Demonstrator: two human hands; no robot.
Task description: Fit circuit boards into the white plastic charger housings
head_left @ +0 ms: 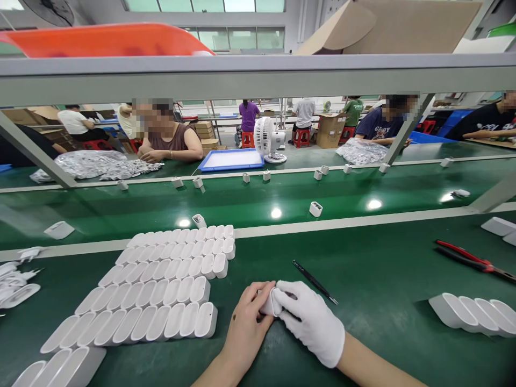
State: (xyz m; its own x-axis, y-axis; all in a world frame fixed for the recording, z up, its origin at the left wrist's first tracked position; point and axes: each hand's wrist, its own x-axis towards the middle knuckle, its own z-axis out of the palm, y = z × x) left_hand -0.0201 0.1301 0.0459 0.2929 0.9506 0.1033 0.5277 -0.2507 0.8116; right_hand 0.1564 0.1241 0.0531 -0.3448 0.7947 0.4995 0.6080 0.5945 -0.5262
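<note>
A small white plastic casing [269,302] is gripped between the bare left hand [245,322] and the white-gloved right hand [312,322], just beside rows of white casings [161,290] laid on the green counter [363,333].

We see charger housings [161,290] in rows at lower left, tweezers [314,282] at centre, and pliers [471,260] at right.

Head view looks forward and down, close over the workbench [363,301].
</note>
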